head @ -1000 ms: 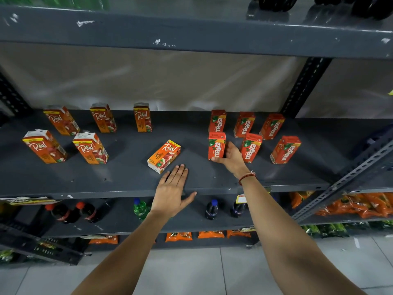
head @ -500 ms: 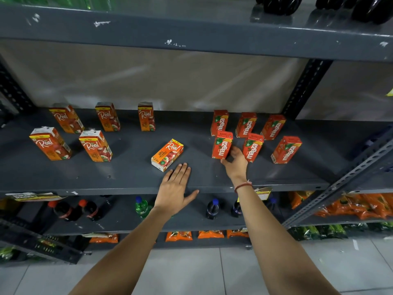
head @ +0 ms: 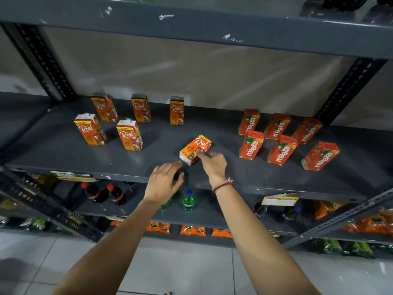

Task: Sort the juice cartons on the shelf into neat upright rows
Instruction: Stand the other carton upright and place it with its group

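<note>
The dark grey metal shelf (head: 63,150) carries two groups of juice cartons. Toward 10 o'clock stand five upright Real cartons (head: 129,135), three at the back and two nearer the front edge. Near the centre, one Real carton lying on its side (head: 194,149) rests apart from them. Toward 2 o'clock stand six Maaza cartons (head: 251,144), three behind and three in front; the one at the front far right (head: 320,156) leans and sits apart.

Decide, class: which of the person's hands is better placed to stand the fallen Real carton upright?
Right. The right hand already has fingertips on the lying Real carton; the left hand rests at the shelf edge, short of it.
</note>
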The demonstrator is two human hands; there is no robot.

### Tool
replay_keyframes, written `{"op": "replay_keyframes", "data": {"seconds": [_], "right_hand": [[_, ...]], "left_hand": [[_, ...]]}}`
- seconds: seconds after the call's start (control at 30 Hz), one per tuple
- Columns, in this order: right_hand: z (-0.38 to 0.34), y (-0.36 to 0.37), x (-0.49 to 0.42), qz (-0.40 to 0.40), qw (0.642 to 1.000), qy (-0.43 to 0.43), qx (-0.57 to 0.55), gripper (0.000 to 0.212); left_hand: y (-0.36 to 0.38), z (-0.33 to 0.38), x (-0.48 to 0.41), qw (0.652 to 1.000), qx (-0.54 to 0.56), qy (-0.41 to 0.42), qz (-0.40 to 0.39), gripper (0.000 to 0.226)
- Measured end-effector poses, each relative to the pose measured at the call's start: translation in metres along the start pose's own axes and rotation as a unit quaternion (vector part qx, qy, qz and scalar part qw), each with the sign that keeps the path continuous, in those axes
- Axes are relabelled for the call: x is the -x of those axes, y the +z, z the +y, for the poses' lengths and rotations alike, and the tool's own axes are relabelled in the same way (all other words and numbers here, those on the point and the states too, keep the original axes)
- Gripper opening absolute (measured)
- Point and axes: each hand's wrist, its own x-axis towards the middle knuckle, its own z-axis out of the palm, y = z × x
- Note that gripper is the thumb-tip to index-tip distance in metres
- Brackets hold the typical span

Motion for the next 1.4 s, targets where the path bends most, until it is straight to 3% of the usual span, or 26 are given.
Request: {"op": "replay_keyframes", "data": {"seconds": [0.2, 0.3, 0.63, 0.83, 1.13, 1.4], "right_hand": [[-0.024, 0.031, 0.000, -0.025, 0.994, 0.089, 0.057, 0.079], [-0.028, 0.036, -0.002, -0.025, 0.990, 0.105, 0.093, 0.087], [-0.032, 0.032, -0.018, -0.131, 0.978, 0.075, 0.145, 0.066], [-0.016, 0.027, -0.003, -0.121, 0.990, -0.002, 0.066, 0.064], [-0.010, 0.011, 0.013, -0.181, 0.983, -0.029, -0.026, 0.062], [-0.006, 0.011, 0.010, -0.181, 0.981, -0.050, -0.041, 0.060]], "left_hand": [[-0.005, -0.037, -0.007, 0.995, -0.025, -0.089, -0.039, 0.055], [-0.001, -0.042, -0.009, 0.990, -0.055, -0.112, -0.065, 0.065], [0.001, -0.042, -0.007, 0.989, -0.070, -0.112, -0.065, 0.064], [0.002, -0.044, -0.005, 0.989, -0.080, -0.105, -0.068, 0.063], [0.000, -0.042, -0.006, 0.988, -0.084, -0.105, -0.071, 0.067], [0.001, -0.041, -0.005, 0.988, -0.085, -0.106, -0.070, 0.064]]}}
